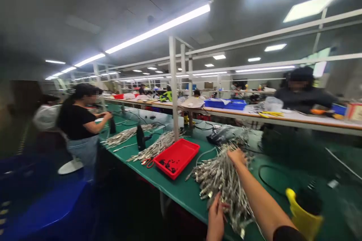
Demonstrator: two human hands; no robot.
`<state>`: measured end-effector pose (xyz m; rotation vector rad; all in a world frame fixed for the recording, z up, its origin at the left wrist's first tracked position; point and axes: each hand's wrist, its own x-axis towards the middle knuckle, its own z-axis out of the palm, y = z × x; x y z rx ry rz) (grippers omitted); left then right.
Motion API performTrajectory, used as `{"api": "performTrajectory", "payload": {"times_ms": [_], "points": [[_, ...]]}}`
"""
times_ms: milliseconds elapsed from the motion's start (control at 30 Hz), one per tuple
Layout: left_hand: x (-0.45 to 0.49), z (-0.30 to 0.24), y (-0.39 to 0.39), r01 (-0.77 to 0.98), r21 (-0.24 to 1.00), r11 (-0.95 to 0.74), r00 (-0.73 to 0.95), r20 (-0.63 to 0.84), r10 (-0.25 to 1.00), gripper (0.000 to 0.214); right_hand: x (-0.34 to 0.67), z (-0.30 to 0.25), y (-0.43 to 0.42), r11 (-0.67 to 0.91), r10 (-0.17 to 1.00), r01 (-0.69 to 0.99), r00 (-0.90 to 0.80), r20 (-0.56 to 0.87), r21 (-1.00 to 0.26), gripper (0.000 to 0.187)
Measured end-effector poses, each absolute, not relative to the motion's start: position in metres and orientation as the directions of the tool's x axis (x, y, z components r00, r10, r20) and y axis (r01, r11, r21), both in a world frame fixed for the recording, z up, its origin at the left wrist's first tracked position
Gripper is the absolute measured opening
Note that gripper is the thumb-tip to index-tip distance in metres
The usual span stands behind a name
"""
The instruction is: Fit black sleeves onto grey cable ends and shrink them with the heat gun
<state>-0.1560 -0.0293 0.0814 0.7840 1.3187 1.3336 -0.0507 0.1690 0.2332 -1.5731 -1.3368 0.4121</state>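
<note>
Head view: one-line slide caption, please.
Left hand and right hand at a heap of grey cables, beside a red tray on a green workbench.

My cables point(223, 175) were pale grey, my bench point(177, 191) green and my sleeve point(287, 232) black. The tray point(184, 155) was plain red, its bits point(170, 166) black. I saw a yellow holder point(304, 221) and blue bin point(235, 106).

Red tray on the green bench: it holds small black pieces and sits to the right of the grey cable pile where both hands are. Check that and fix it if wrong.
One thing is wrong: in the head view, the red tray sits to the left of the grey cable pile, not the right. The rest of your statement stands.
</note>
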Motion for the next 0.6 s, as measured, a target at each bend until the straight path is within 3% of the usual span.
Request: {"api": "performTrajectory", "payload": {"times_ms": [100,233,367,433,600], "points": [[-0.136,0.060,-0.022,-0.108,0.989,0.101,-0.163,-0.117,0.980,0.070,-0.033,0.183,0.110,0.150,0.905,0.618,0.228,0.359,-0.771,0.038],[-0.129,0.049,-0.023,0.041,0.999,0.035,-0.134,-0.029,0.991,0.065,-0.002,0.093,-0.023,0.283,0.923,0.606,0.040,0.384,-0.743,0.019],[-0.124,0.049,-0.024,0.218,0.974,0.064,-0.091,-0.045,0.995,0.066,0.055,0.021,-0.123,0.475,0.855,0.526,-0.086,0.511,-0.706,0.026],[-0.119,0.049,-0.024,0.308,0.949,0.063,-0.080,-0.040,0.996,0.069,0.089,0.009,-0.142,0.425,0.890,0.479,-0.063,0.453,-0.768,0.028],[-0.112,0.051,-0.015,0.457,0.887,0.072,-0.068,-0.047,0.997,0.072,0.194,0.017,-0.130,0.186,0.931,0.486,0.190,0.310,-0.854,0.019]]}}
